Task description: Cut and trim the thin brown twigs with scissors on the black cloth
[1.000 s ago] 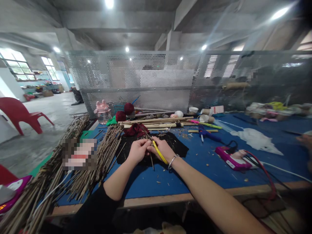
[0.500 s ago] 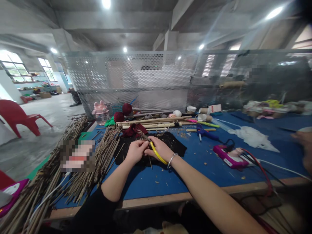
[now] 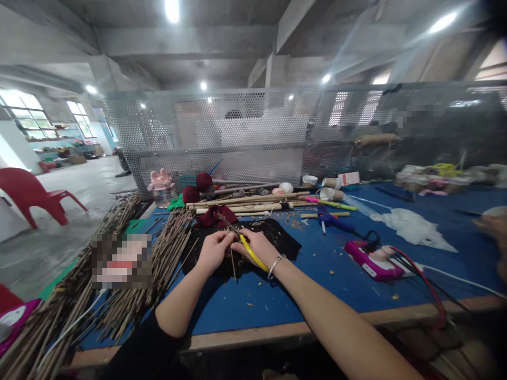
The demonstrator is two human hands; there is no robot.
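My left hand [image 3: 212, 252] is closed, with thumb and fingers pinching a thin brown twig [image 3: 234, 268] whose end sticks out below. Close against it, my right hand [image 3: 259, 247] wraps round a yellow-handled cutting tool [image 3: 252, 254]. Its slim metal end points up and left; whether it is scissors or pliers is unclear. Both hands are over a black cloth [image 3: 283, 237] strewn with small scraps. Just beyond them lies a dark red knitted cloth [image 3: 206, 217]. The fingertips and the twig's upper part are partly hidden.
Bundled twigs [image 3: 158, 269] cover the table's left side. Wooden sticks [image 3: 253, 199] and dark red balls [image 3: 191, 195] lie behind. To the right are a blue glue gun [image 3: 335, 221], a magenta power strip [image 3: 370, 261] with cables, and a white plastic bag [image 3: 415, 227]. Another person's hand [image 3: 493, 227] shows at far right.
Both hands have shifted slightly left in view, still close together. The twig's lower end shows more clearly below the fingers, and the tool's metal end is more visible.
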